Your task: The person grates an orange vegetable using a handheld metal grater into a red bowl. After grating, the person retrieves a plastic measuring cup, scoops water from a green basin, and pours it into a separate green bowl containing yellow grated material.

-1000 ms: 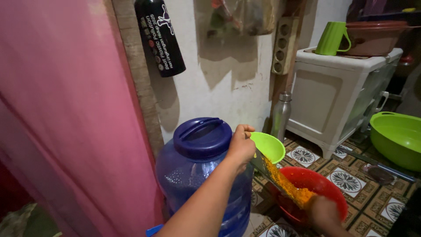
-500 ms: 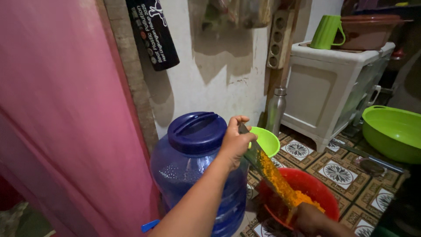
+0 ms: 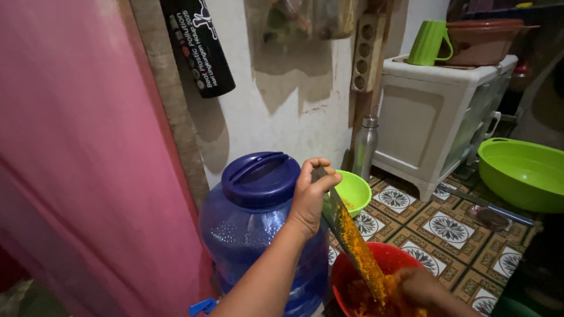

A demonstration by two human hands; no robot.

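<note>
Over the red bowl (image 3: 376,267) on the floor, a slanted grater (image 3: 346,226) is being gripped at its top by the left hand (image 3: 309,196); the right hand (image 3: 420,287), grip unclear, is being pressed against it low down. Orange shreds (image 3: 367,264) are already piled up.

left hand (image 3: 308,196) holds a grater (image 3: 346,232) tilted into the red bowl (image 3: 358,273).

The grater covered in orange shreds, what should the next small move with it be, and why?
Probably stroke the right hand down the grater again. The left hand holds its top, tilted into the red bowl, and orange shreds cling along the blade, so a downward stroke would likely drop them into the bowl, not the tiled floor.
</note>
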